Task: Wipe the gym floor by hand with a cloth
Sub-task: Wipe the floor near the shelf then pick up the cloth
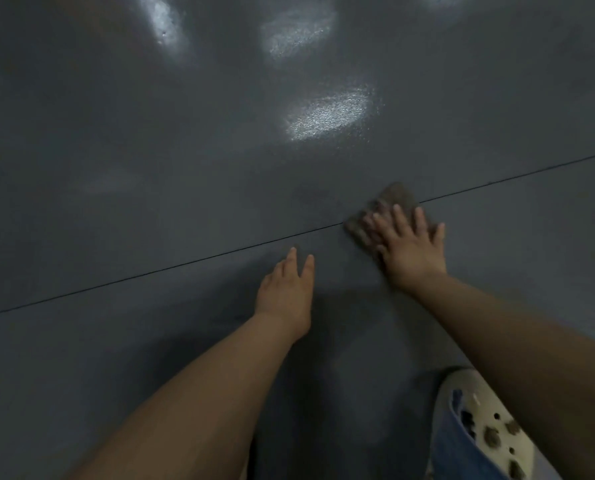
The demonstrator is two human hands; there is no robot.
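2 flat hands (right pressing crumpled cloth).

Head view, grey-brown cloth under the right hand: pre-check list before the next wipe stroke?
1. Small grey-brown cloth flat on the dark grey gym floor: ok.
2. Right hand on the cloth, fingers spread: ok.
3. Left hand open beside it, off the cloth: ok.
4. Cloth lies across the thin dark floor seam: ok.
5. Cream perforated clog near the body, away from the cloth: ok.
6. Cloth dampness: cannot tell.
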